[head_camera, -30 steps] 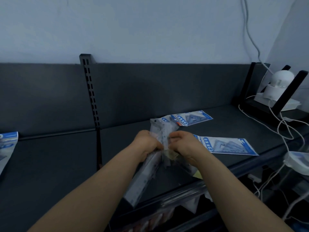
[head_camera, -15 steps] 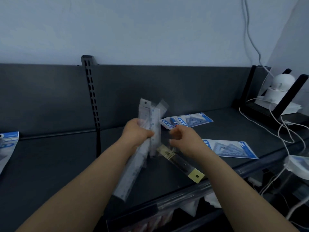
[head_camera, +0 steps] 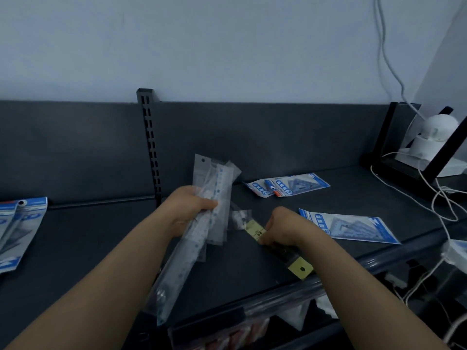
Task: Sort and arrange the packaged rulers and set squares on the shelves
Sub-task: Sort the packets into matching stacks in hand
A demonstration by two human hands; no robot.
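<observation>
Clear plastic sleeves of pale rulers (head_camera: 214, 193) fan upward from the left hand (head_camera: 189, 210), whose fingers wrap round the bundle just left of centre; how many sleeves it holds is too blurred to count. The right hand (head_camera: 283, 228) pinches a dark ruler pack with yellow card ends (head_camera: 300, 269) low over the dark grey metal shelf (head_camera: 88, 248), right of centre; the wrist hides its middle, and whether it touches the shelf cannot be told. Blue-and-white set square packets lie flat on the shelf: an overlapping pair (head_camera: 290, 186) at centre, a single packet (head_camera: 353, 227) at right, and a stack (head_camera: 17, 228) cut off by the left edge
</observation>
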